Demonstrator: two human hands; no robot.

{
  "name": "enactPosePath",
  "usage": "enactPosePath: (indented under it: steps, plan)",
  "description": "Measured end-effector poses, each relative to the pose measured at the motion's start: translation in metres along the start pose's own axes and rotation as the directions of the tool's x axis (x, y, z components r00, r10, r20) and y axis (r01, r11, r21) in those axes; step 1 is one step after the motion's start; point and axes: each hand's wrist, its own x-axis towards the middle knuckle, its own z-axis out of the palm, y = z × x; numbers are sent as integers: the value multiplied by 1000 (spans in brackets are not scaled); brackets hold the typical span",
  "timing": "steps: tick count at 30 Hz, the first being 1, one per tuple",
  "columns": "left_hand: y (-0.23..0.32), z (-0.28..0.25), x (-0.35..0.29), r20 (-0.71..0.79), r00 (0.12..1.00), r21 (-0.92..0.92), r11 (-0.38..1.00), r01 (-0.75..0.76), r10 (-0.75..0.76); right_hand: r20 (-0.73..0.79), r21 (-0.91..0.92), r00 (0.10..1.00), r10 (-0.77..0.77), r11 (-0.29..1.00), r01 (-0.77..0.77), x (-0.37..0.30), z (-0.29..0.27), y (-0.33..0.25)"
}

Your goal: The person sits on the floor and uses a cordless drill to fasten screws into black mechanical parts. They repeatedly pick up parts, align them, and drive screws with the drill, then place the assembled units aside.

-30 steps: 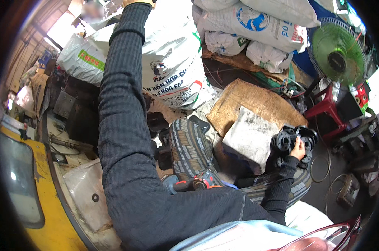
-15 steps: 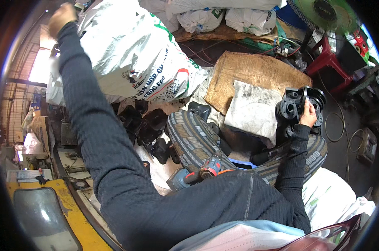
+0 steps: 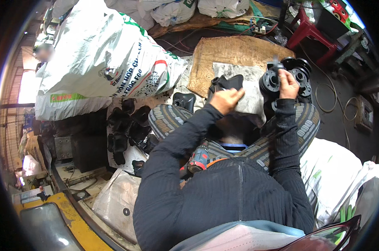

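Note:
Over the white cloth [image 3: 256, 79], my left hand [image 3: 226, 100] is closed on a black moulded part [image 3: 231, 82] with a short tube-like end. My right hand [image 3: 288, 85] pinches a small dark piece, smeared by motion, whose kind I cannot make out. That hand is just in front of a cluster of black round flanged parts [image 3: 269, 82] at the right. A red and blue power drill [image 3: 198, 160] lies against my lap. Similar black moulded parts [image 3: 124, 125] lie piled to the left, and another one [image 3: 184, 100] is by my left knee.
A big white printed sack [image 3: 114, 54] stands at the left. Under the cloth lies brown cardboard [image 3: 214, 50]. Beyond are a red plastic stool [image 3: 308, 35] and a coiled hose [image 3: 328, 95]. A yellow-framed machine [image 3: 78, 217] is at lower left.
My left hand has come down from the sack's upper left to over the cloth, with a black moulded part in it. The right hand has lifted a small piece off the round parts.

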Motion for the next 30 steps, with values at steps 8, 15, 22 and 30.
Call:
enactPosePath:
  steps: [8,15,22,30]
  plan:
    - [-21,-31,2,-256,966,-1,1000,-20,19,330,-331,939,-101,919,215,-37,4,5]
    - [-145,-352,-24,-604,790,777,144,613,-105,388,-306,921,-40,937,170,-43,18,8]
    - [-313,-410,-40,-653,736,739,65,671,-177,372,-344,928,17,931,121,-39,25,15]
    - [-399,-416,-52,-543,719,791,23,612,-433,423,-366,904,66,925,104,-46,41,18]
